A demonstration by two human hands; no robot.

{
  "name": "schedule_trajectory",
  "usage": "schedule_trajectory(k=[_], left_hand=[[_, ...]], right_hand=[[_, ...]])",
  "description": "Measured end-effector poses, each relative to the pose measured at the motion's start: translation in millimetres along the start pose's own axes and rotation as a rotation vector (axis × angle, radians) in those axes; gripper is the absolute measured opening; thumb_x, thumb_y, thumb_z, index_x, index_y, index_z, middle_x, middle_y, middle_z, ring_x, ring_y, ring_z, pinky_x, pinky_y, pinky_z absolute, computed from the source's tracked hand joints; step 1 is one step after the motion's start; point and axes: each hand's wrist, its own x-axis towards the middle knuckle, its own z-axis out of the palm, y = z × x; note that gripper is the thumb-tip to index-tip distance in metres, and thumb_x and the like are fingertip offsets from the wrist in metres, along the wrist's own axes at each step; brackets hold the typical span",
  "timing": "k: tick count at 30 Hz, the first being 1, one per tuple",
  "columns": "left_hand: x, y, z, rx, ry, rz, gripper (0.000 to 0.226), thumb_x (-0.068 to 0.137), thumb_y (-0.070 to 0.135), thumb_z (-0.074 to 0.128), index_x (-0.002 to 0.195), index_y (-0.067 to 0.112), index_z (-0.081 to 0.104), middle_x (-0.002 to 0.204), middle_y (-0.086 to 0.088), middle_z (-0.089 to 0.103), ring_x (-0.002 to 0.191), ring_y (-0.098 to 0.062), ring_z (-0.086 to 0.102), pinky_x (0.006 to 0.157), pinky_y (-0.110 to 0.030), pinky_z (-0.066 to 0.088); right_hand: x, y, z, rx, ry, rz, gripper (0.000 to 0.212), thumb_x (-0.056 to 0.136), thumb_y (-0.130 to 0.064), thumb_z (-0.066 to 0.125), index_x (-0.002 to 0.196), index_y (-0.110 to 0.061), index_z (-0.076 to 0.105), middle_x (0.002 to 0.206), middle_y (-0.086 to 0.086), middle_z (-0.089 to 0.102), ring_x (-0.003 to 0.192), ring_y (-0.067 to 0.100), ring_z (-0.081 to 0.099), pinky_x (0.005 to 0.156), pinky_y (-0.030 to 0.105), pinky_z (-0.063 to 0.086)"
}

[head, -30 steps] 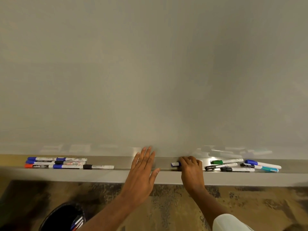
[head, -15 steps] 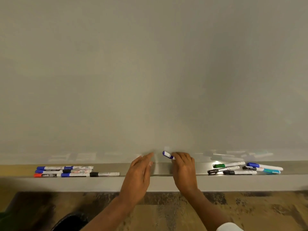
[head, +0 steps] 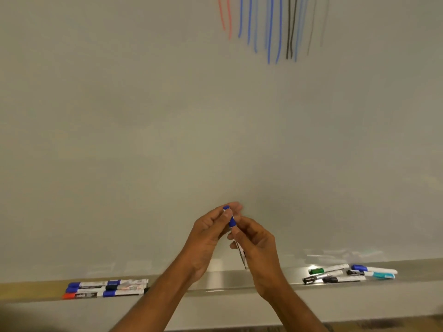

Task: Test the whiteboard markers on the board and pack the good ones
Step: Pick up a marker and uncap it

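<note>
Both your hands are up in front of the whiteboard, sharing one marker. It is off the tray, in the air between your hands, tilted with the blue cap on the upper end, close to the board.

Left hand: fingertips and thumb closed in a pinch on the blue cap. Right hand: fingers curled round the white barrel lower down, a firm wrap and not a loose one. Neither hand has anything else in it.

Why held so: one hand anchors the barrel while the other takes the cap, which is the split you need to pull them apart. So this reads as uncapping before a test stroke. The cap looks seated; blur at your fingertips means I cannot tell if it has started to slide.

Test strokes sit at the top edge of the board: red, several blue, black, then fainter grey ones. They run side by side, probably one set per pen, so weak ink shows against strong.

Two groups lie on the tray, well apart. The left group is lined up neatly in rows, blue, black and red caps. The right group is scattered, green, black, blue and teal. Likely one side is tested and the other waiting, but which is which I cannot tell.

No packing container is in view.
</note>
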Motion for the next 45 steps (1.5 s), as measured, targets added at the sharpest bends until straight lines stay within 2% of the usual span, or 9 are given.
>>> schedule_trajectory(k=[5, 10, 15, 21, 28, 33, 37, 42, 45], left_hand=[[-12, 39, -5, -0.106, -0.095, 0.05, 0.035, 0.106, 0.028, 0.045, 0.128, 0.008, 0.065, 0.13, -0.007, 0.07, 0.112, -0.026, 0.068, 0.08, -0.032, 0.053], [-20, 69, -7, -0.178, -0.207, 0.089, 0.036, 0.106, 0.03, 0.045, 0.125, 0.005, 0.062, 0.129, -0.014, 0.069, 0.103, -0.039, 0.058, 0.059, -0.028, 0.056], [-25, 92, -7, -0.265, -0.287, 0.102, 0.034, 0.104, 0.028, 0.046, 0.121, 0.002, 0.061, 0.125, -0.022, 0.07, 0.088, -0.021, 0.075, 0.075, -0.028, 0.061], [-28, 109, -4, -0.257, -0.222, 0.132, 0.038, 0.101, 0.029, 0.051, 0.123, 0.0, 0.062, 0.119, -0.021, 0.072, 0.116, -0.032, 0.069, 0.101, -0.038, 0.054], [-20, 147, -10, -0.302, -0.016, 0.256, 0.03, 0.102, 0.026, 0.053, 0.118, 0.004, 0.065, 0.112, -0.017, 0.076, 0.109, -0.031, 0.073, 0.099, -0.046, 0.056], [-14, 176, -13, -0.301, 0.094, 0.391, 0.041, 0.09, 0.033, 0.06, 0.121, 0.007, 0.066, 0.106, -0.016, 0.077, 0.102, -0.029, 0.075, 0.089, -0.038, 0.061], [-7, 202, -13, -0.176, 0.213, 0.606, 0.024, 0.098, 0.024, 0.059, 0.118, 0.013, 0.068, 0.105, -0.007, 0.078, 0.105, -0.022, 0.074, 0.093, -0.034, 0.06], [9, 233, -14, 0.139, 0.416, 0.97, 0.029, 0.103, 0.022, 0.055, 0.13, 0.017, 0.065, 0.134, 0.009, 0.067, 0.128, 0.001, 0.057, 0.11, -0.019, 0.043], [33, 251, -19, 0.343, 0.469, 1.109, 0.048, 0.103, 0.026, 0.053, 0.149, 0.015, 0.049, 0.159, 0.003, 0.044, 0.15, 0.002, 0.027, 0.118, -0.011, 0.024]], right_hand=[[-17, -50, 13, 0.118, -0.072, 0.028, 0.021, 0.085, -0.03, 0.066, 0.1, -0.024, 0.079, 0.086, 0.013, 0.075, 0.074, 0.02, 0.066, 0.069, 0.026, 0.056], [-19, -78, 23, 0.127, -0.172, 0.127, 0.044, 0.084, -0.052, 0.056, 0.08, -0.012, 0.075, 0.074, 0.019, 0.064, 0.058, 0.019, 0.057, 0.053, 0.025, 0.048], [-23, -104, 30, 0.183, -0.231, 0.167, 0.046, 0.097, -0.042, 0.048, 0.072, -0.006, 0.062, 0.059, 0.007, 0.055, 0.044, 0.011, 0.04, 0.042, 0.02, 0.029], [-27, -124, 42, 0.063, -0.101, 0.105, 0.049, 0.092, -0.047, 0.055, 0.062, -0.009, 0.056, 0.049, 0.004, 0.045, 0.038, 0.01, 0.029, 0.039, 0.019, 0.023], [-23, -127, 50, -0.021, -0.053, 0.091, 0.053, 0.073, -0.058, 0.054, 0.072, -0.007, 0.069, 0.051, 0.008, 0.047, 0.036, 0.01, 0.034, 0.041, 0.017, 0.026], [-15, -154, 32, 0.073, -0.158, -0.087, 0.029, 0.091, -0.016, 0.06, 0.119, -0.011, 0.066, 0.079, 0.018, 0.069, 0.052, 0.017, 0.053, 0.041, 0.022, 0.038], [-5, -183, 19, 0.227, -0.108, -0.263, 0.023, 0.093, -0.005, 0.057, 0.106, -0.015, 0.073, 0.097, 0.022, 0.071, 0.065, 0.02, 0.06, 0.051, 0.023, 0.048], [16, -227, 3, 0.68, -0.221, -0.245, 0.053, 0.066, -0.003, 0.083, 0.117, 0.001, 0.069, 0.104, 0.024, 0.067, 0.079, 0.025, 0.068, 0.062, 0.026, 0.058], [26, -248, -1, 0.612, -0.206, -0.371, 0.036, 0.081, 0.004, 0.064, 0.115, -0.004, 0.072, 0.107, 0.022, 0.068, 0.088, 0.025, 0.068, 0.068, 0.027, 0.059]])
